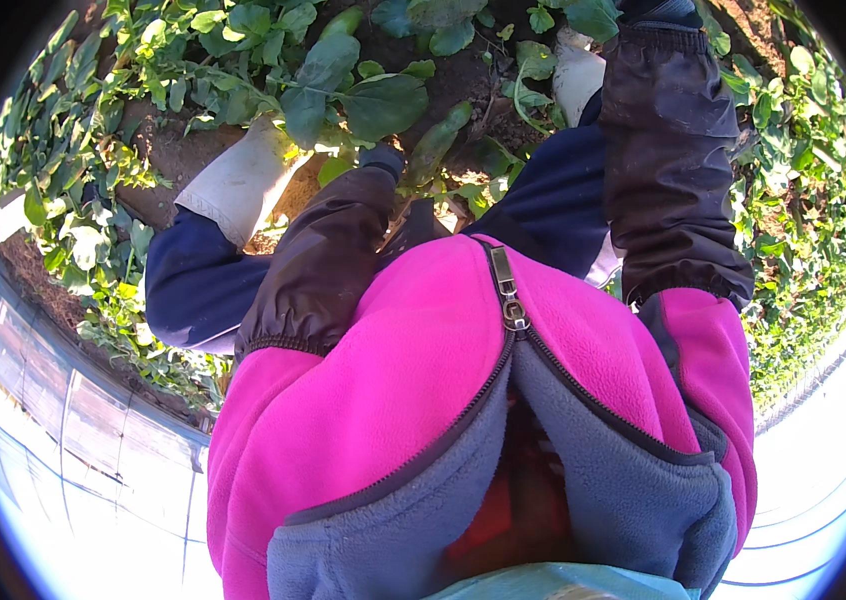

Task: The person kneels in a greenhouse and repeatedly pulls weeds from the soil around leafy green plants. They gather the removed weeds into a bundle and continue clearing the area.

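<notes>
Broad green leaves point(387, 106) of low leafy plants grow in front of me. My left hand point(383, 158), in a dark glove, reaches down among them between my boots. Foliage and the sleeve cover hide its fingers, so whether it holds anything does not show. Far to the right, at the top edge, my right hand point(665, 14), also in a dark glove, is mostly cut off. A green leaf point(593, 16) hangs beside it. Its fingers are out of sight. Dark brown sleeve covers point(671, 160) wrap both forearms.
White boots point(238, 180) stand on the soil point(148, 150), with my knees bent in navy trousers point(198, 290). Dense plants point(808, 210) spread along the right. Pale sheeting with lines across it point(93, 430) borders the left side. My pink fleece jacket point(393, 370) fills the lower middle.
</notes>
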### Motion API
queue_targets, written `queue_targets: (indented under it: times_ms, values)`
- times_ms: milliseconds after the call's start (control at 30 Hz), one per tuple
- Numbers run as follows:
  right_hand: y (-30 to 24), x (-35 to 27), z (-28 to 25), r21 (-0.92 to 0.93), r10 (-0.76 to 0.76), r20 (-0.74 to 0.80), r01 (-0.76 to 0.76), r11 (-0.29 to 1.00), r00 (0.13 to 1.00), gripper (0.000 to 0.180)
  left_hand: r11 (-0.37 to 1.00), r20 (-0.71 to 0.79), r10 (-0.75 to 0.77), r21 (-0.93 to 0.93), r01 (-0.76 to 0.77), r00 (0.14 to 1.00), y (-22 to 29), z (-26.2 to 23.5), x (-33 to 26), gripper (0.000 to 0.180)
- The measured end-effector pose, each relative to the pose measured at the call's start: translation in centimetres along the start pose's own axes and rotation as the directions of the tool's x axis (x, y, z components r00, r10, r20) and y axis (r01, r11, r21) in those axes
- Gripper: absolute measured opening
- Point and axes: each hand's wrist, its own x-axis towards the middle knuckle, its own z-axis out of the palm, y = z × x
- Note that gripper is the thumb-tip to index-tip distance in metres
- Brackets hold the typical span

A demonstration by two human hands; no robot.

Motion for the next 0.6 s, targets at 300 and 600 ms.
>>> queue_targets:
  times_ms: [300,600]
  values:
    - [0.7,-1.5,0.5,-0.452,-0.048,0.143,0.108,0.886,0.989,0.026,0.987,-0.110,0.144,0.087,-0.135,0.983,-1.1,-2.7,-3.0,0.045]
    - [1.0,-2.1,0.7,-0.549,-0.088,0.171,0.169,0.819,0.981,0.024,0.981,-0.101,0.167,0.116,-0.155,0.981,-1.4,-3.6,-4.0,0.043]
